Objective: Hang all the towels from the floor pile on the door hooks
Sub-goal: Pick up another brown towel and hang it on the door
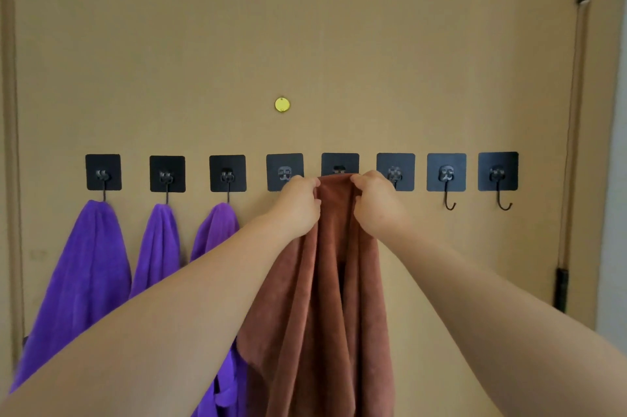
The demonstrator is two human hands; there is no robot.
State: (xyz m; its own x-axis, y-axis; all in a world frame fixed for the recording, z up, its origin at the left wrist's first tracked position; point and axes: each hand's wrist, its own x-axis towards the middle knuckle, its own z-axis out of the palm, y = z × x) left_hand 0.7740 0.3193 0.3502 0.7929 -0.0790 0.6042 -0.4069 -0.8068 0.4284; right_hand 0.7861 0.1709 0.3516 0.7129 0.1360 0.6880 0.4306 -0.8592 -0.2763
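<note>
Right now both hands are working at the fifth hook (340,164) in the row on the door (305,26). The left hand (298,201) is pinching the brown towel (325,298) just left of that hook, fingers curled into the cloth. The right hand (376,204) is gripping it the same way just right of it. The towel's top fold is lying against the hook's pad and hiding the prong, so I am not seeing whether it is catching yet. To do this well, I judge, the hands should be keeping the fold bunched and taut between them, lifting it over the prong's tip. They should then be lowering it until the cloth is bearing on the hook before letting go. Three purple towels (88,281) are hanging well left of that hook. Two bare hooks (449,204) are waiting well to its right.
</note>
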